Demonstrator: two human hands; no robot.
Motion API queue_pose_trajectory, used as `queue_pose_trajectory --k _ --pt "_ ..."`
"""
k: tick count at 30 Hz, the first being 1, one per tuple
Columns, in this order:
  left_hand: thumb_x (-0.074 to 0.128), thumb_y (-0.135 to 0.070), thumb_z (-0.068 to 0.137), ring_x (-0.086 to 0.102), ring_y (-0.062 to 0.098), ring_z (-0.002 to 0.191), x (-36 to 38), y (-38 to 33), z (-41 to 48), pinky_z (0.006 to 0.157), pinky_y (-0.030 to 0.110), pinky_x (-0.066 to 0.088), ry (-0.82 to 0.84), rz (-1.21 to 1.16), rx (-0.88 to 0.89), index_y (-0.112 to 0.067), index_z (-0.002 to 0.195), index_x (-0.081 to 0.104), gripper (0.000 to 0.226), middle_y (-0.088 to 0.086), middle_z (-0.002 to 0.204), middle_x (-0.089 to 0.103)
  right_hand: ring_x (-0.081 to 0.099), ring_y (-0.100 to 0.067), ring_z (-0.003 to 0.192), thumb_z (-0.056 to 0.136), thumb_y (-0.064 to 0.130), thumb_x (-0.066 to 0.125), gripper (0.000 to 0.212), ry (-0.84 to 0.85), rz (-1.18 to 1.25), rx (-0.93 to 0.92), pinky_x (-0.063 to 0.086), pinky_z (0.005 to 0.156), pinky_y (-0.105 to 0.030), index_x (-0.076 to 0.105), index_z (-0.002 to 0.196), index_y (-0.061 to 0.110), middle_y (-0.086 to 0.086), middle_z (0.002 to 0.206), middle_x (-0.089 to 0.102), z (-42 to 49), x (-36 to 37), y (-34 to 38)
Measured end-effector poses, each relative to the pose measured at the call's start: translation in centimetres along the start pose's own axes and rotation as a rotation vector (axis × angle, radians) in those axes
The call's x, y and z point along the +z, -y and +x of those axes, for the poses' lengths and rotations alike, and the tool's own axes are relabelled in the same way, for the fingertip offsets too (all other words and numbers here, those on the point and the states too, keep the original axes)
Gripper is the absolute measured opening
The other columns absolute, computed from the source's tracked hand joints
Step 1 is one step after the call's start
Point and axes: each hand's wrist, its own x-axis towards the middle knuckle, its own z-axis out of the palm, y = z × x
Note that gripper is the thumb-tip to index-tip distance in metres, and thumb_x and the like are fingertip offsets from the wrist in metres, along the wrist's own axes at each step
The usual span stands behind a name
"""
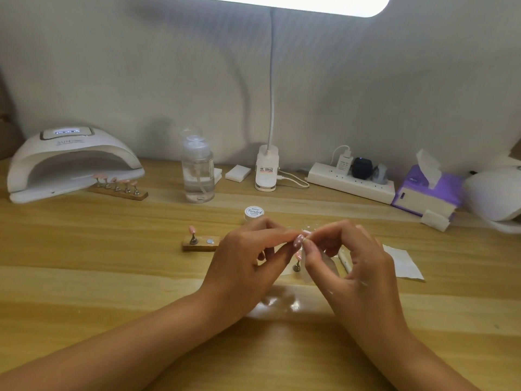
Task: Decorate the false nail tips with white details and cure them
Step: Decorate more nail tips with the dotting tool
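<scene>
nail tip, dotted white, hangs above the surface, pinched between both grips: left grip clasps one side, right grip the other. curing lamp lies far beyond the left grip, likely the nearer.

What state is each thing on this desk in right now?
Nail curing lamp: display lit.
Desk lamp: shining.
Gel paint jar: lid on.
Pump bottle: partly full.
Dotted nail tip: pinched between left hand and right hand.
Power strip: chargers plugged in.
Tissue box: tissue sticking out.
</scene>
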Motion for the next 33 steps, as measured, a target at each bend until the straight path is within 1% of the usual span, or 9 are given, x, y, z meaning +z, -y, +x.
queue_pose_trajectory --k 5,9,12,16,20,22,26,30,33 --pt "0.067 -0.024 0.093 0.056 0.011 0.063 -0.3 -0.4 0.3 0.058 0.023 0.047 -0.041 -0.017 -0.068 -0.027 0.106 0.077 0.017 -0.011 0.081 0.066 0.057 -0.006 0.076 0.084 0.033 0.057 0.005 -0.123 0.020 -0.021 0.049 0.076 -0.037 0.058 0.084 0.028 0.017 0.076 0.060 0.9 -0.9 -0.2" --pt "0.066 -0.023 0.093 0.057 0.006 0.058 -2.6 -0.2 2.4 0.053 0.019 0.047 -0.145 -0.200 -0.248 -0.029 0.102 0.075 0.015 -0.013 0.076 0.070 0.057 0.002 0.078 0.095 0.015 0.061 0.011 -0.351 0.074 0.099 0.045 0.072 -0.013 0.054 0.092 0.022 0.026 0.085 0.061 2.5 -3.2 -2.4" --pt "0.069 -0.021 0.091 0.068 0.007 0.080 -5.8 0.6 4.6 0.073 0.021 0.054 -0.195 -0.189 -0.319 -0.028 0.098 0.073 0.010 -0.010 0.088 0.074 0.056 0.002 0.078 0.098 0.013 0.060 0.010 -0.433 0.060 0.255 0.046 0.072 -0.017 0.052 0.103 0.018 0.017 0.087 0.058 3.4 -4.7 -4.7" --pt "0.073 -0.022 0.086 0.071 0.009 0.095 -9.1 2.2 5.5 0.095 0.033 0.054 0.031 -0.179 -0.461 -0.024 0.087 0.071 0.004 -0.005 0.092 0.077 0.055 -0.014 0.085 0.097 0.020 0.061 0.008 -0.397 0.022 0.507 0.041 0.079 -0.031 0.057 0.102 0.015 0.007 0.089 0.059 3.5 -5.5 -7.4" --pt "0.078 -0.027 0.083 0.071 0.003 0.092 -9.6 3.4 4.7 0.093 0.038 0.054 0.304 -0.066 -0.567 -0.024 0.090 0.070 0.011 -0.011 0.091 0.077 0.056 -0.017 0.093 0.097 0.027 0.061 0.010 -0.389 0.039 0.653 0.040 0.074 -0.030 0.059 0.103 0.019 0.000 0.101 0.062 3.1 -5.9 -8.9" --pt "0.079 -0.030 0.082 0.072 0.002 0.086 -9.1 3.7 4.2 0.086 0.031 0.054 0.359 -0.003 -0.569 -0.027 0.085 0.070 0.010 -0.014 0.087 0.077 0.057 -0.015 0.094 0.096 0.024 0.061 0.008 -0.363 0.028 0.682 0.041 0.072 -0.029 0.061 0.104 0.022 0.002 0.102 0.063 3.1 -6.1 -9.3" --pt "0.078 -0.039 0.079 0.067 -0.003 0.083 -8.0 3.5 3.7 0.076 0.025 0.049 0.378 0.256 -0.448 -0.034 0.080 0.069 0.010 -0.022 0.084 0.072 0.060 -0.015 0.099 0.095 0.018 0.062 0.016 -0.328 0.019 0.693 0.044 0.083 -0.036 0.060 0.109 0.024 0.004 0.105 0.065 2.8 -6.1 -9.6" --pt "0.077 -0.048 0.076 0.057 -0.006 0.085 -7.5 3.2 3.3 0.080 0.030 0.039 0.370 0.405 -0.385 -0.038 0.080 0.069 0.014 -0.026 0.082 0.067 0.057 -0.001 0.085 0.095 0.019 0.064 0.019 -0.339 -0.007 0.633 0.042 0.071 -0.028 0.055 0.111 0.024 0.010 0.097 0.061 2.9 -5.9 -9.3" --pt "0.077 -0.050 0.076 0.057 -0.005 0.082 -7.1 3.2 3.2 0.087 0.032 0.041 0.354 0.421 -0.391 -0.036 0.080 0.068 0.018 -0.026 0.074 0.065 0.060 -0.014 0.089 0.094 0.022 0.065 0.020 -0.316 -0.028 0.623 0.047 0.079 -0.036 0.053 0.110 0.022 0.013 0.094 0.060 3.0 -5.6 -8.8"
